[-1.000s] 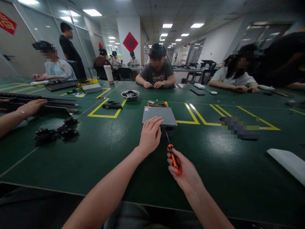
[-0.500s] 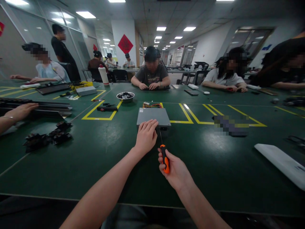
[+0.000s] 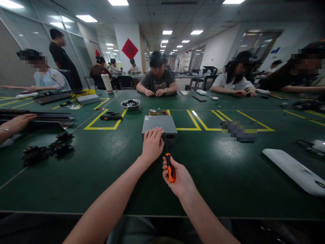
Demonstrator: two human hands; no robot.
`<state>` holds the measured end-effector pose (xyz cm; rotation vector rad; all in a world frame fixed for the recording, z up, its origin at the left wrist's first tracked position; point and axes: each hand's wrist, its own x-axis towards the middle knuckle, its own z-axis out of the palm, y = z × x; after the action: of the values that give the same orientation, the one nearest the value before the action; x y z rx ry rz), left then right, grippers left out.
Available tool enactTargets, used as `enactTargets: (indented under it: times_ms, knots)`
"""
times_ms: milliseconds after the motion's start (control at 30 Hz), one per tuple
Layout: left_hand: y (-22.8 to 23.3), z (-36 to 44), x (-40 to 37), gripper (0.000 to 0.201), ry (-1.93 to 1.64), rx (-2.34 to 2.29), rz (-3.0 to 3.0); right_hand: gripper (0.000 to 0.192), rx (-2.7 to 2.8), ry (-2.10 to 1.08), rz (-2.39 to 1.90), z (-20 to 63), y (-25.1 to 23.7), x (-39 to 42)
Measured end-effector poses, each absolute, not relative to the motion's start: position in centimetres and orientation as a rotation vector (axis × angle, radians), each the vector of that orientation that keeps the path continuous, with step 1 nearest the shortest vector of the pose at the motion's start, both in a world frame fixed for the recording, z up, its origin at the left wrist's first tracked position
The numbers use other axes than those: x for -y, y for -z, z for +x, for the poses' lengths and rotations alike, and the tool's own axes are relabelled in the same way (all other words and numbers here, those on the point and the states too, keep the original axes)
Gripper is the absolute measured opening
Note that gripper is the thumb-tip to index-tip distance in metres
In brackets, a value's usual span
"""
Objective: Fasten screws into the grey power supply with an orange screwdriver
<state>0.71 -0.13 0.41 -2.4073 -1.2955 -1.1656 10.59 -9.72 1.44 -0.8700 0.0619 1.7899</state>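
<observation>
A green desk [image 3: 76, 176] marked with yellow tape carries a flat grey metal box [image 3: 158, 123] at its middle. The left hand [image 3: 152, 145] rests palm down on the box's near edge, fingers lying loosely together over the lid. Just beside it, the right hand [image 3: 177, 178] has its grip clamped round the orange handle of a screwdriver [image 3: 170, 167], whose thin shaft points at the box's near face.
</observation>
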Motion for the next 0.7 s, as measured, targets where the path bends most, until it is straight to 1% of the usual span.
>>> enactTargets:
  times_ms: [133, 267, 567, 700]
  knots:
    - [-0.76, 0.84, 0.18, 0.031, 1.137, 1.294, -2.394, 0.02, -0.021, -1.802, -0.851, 10.49, -1.49, 9.59]
    - [-1.0, 1.01, 0.17, 0.028, 1.127, 1.303, -2.391, 0.008, -0.025, -1.697, -0.83, 10.21, -1.79, 9.87]
    - [-0.43, 0.79, -0.31, 0.029, 1.138, 1.295, -2.4, 0.017, -0.086, -1.778, -0.771, 10.1, -2.34, 9.8]
    - [-0.35, 0.74, -0.4, 0.027, 1.144, 1.294, -2.401, 0.013, -0.011, -1.698, -0.777, 9.81, -1.84, 9.63]
